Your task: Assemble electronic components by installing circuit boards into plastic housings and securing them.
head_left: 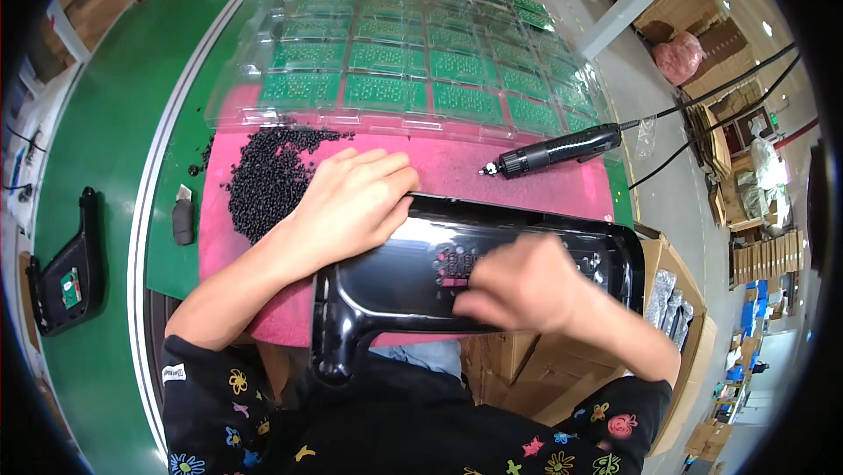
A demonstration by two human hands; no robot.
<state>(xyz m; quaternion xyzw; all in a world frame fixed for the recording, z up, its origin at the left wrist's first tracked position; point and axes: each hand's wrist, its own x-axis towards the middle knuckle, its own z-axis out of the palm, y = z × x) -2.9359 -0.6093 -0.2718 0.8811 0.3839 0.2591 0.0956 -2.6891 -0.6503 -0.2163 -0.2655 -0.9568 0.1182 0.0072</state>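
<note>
The room is a warehouse-type workshop: stacked cardboard boxes (pixel 764 255) stand along the right, and a green conveyor belt (pixel 105 150) runs down the left side of the bench (pixel 176 238).

On the bench lies a pink mat (pixel 492 172). Beyond it, clear blister trays holding green circuit boards (pixel 421 53) cover the far area. A black electric screwdriver (pixel 558 152) with its cable rests on the mat's far right edge, well apart from both hands. A heap of small black pellets (pixel 268 172) sits on the mat's left part, just beside the left hand.

The black plastic housing (pixel 395 273) lies at the near edge of the mat, directly before the person. Its long axis runs left to right, with a handle-like end pointing down at the left.

The left hand (pixel 351 203) rests flat on the housing's upper left edge, fingers (pixel 382 168) extended and spread, pressing rather than gripping. The right hand (pixel 527 286) is blurred; it sits over the housing's centre, beside a small perforated panel (pixel 455 262). Its fingers appear curled, but whether they pinch anything cannot be determined. The right hand is the nearer one to that panel.

A second black housing (pixel 66 277) lies on the conveyor belt.
</note>
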